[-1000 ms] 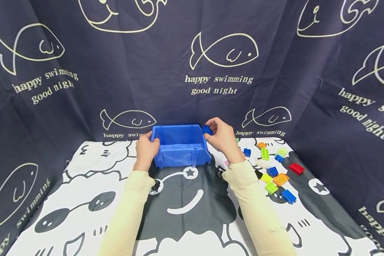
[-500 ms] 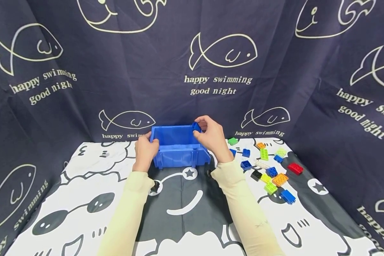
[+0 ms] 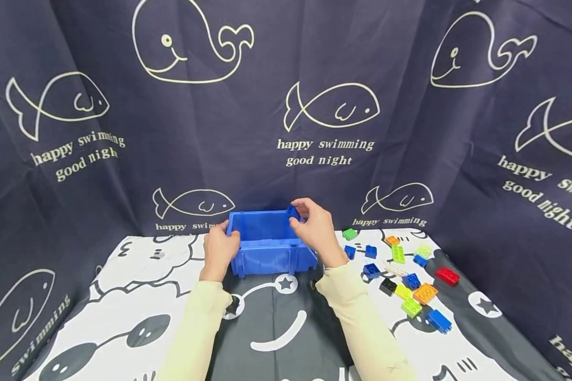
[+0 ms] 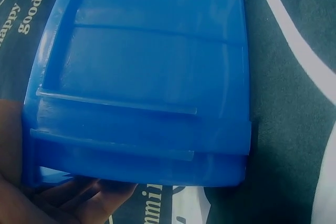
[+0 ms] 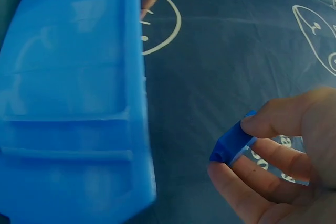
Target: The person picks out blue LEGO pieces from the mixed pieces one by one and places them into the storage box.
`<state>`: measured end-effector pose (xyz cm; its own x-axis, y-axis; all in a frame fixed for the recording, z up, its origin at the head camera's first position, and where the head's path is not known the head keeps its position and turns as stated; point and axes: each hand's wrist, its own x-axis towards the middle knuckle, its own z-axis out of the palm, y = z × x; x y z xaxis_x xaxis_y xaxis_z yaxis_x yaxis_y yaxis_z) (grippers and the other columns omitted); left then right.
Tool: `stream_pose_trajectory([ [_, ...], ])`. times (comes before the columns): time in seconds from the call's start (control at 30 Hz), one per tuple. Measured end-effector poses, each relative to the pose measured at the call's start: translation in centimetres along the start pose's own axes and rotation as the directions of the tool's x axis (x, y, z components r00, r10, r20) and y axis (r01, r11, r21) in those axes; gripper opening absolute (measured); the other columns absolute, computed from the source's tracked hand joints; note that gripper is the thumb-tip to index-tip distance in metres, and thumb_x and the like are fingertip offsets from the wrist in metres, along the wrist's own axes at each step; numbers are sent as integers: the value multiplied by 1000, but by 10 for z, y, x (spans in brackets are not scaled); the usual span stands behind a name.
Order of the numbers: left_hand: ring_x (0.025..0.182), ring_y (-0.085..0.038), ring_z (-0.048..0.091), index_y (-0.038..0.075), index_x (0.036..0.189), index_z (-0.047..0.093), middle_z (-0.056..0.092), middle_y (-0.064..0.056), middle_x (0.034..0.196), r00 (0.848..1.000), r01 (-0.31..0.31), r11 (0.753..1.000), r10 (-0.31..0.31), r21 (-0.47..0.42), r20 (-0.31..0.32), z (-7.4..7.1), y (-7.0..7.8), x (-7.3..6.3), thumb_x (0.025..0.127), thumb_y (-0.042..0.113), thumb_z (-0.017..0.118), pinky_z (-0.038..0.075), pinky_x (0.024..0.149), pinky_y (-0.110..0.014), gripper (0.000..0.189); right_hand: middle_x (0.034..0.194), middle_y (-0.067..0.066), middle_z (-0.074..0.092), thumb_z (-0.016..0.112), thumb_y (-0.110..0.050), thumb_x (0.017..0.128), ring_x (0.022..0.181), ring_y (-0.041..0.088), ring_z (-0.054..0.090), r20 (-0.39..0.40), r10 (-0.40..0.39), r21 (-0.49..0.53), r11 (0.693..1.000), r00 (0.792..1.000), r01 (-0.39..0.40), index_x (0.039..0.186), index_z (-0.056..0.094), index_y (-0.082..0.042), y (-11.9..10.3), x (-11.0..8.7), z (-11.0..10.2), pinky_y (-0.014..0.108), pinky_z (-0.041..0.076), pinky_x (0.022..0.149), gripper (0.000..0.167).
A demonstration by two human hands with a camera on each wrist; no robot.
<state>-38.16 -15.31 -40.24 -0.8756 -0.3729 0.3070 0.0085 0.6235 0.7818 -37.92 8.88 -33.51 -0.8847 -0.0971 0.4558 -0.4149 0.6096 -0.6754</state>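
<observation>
A blue plastic bin (image 3: 266,259) with a low front stands at the back of the cloth. My left hand (image 3: 220,248) grips its left side wall, thumb at the rim; in the left wrist view the fingers show below the bin's end. Over the right end of the bin, my right hand (image 3: 317,230) pinches a small blue toy building brick (image 3: 293,212) between thumb and fingertips. In the right wrist view that brick (image 5: 233,141) is held tilted, apart from the bin wall (image 5: 68,87). The part of the bin floor behind its front wall is hidden.
Loose toy bricks lie on the right of the patterned cloth: a red one (image 3: 447,275), an orange one (image 3: 425,293), a black one (image 3: 388,286), a green one (image 3: 349,234) and several blue ones. A dark fish-print curtain (image 3: 248,159) rises close behind the bin.
My right hand has moved left with the blue brick, from beside the bin's right wall to over its right end. The head view has tilted up. My left hand keeps its grip.
</observation>
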Motion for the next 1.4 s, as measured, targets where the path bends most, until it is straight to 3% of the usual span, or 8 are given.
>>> stream_pose_trajectory([
  [0.2, 120, -50, 63, -1, 139, 64, 66, -26, 133, 1000, -13, 1000, 13, 4, -3, -1, 4, 5, 90, 18, 60, 50, 98, -57, 52, 124, 12, 73, 73, -16, 92, 115, 27, 69, 17, -9, -14, 1000, 1000, 9, 127, 68, -11, 0, 3, 10, 43, 56, 98, 36],
  [0.63, 123, -50, 61, 0, 137, 65, 66, -25, 133, 1000, 20, 1000, -20, 12, 0, 3, -3, -3, 88, 18, 62, 49, 100, -57, 52, 123, 11, 74, 73, -14, 91, 113, 26, 71, 59, -39, -55, 998, 998, 42, 127, 71, -11, 4, -4, 28, 43, 57, 96, 37],
  [0.87, 122, -51, 61, 1, 140, 63, 66, -24, 134, 999, 32, 999, -33, 27, 24, 3, 0, 2, 89, 19, 59, 49, 100, -59, 54, 127, 9, 73, 73, -14, 92, 117, 25, 70, 78, -1, -68, 998, 997, 6, 129, 71, -13, 4, 1, 30, 42, 57, 97, 38],
  [1.03, 122, -50, 61, 1, 140, 64, 66, -25, 134, 1000, 24, 999, -24, 27, 1, -1, 2, 6, 89, 18, 60, 49, 100, -58, 53, 126, 9, 73, 72, -15, 92, 115, 24, 70, 81, -35, -57, 998, 996, 40, 130, 71, -13, 1, 4, 32, 41, 57, 96, 38],
  [1.4, 124, -51, 60, 2, 141, 63, 65, -25, 134, 999, 37, 999, -37, 27, 30, 0, 1, 5, 90, 19, 60, 48, 101, -58, 54, 125, 8, 74, 72, -14, 92, 108, 22, 72, 104, -50, -67, 996, 993, 58, 131, 71, -12, 1, 2, 35, 38, 58, 92, 39],
])
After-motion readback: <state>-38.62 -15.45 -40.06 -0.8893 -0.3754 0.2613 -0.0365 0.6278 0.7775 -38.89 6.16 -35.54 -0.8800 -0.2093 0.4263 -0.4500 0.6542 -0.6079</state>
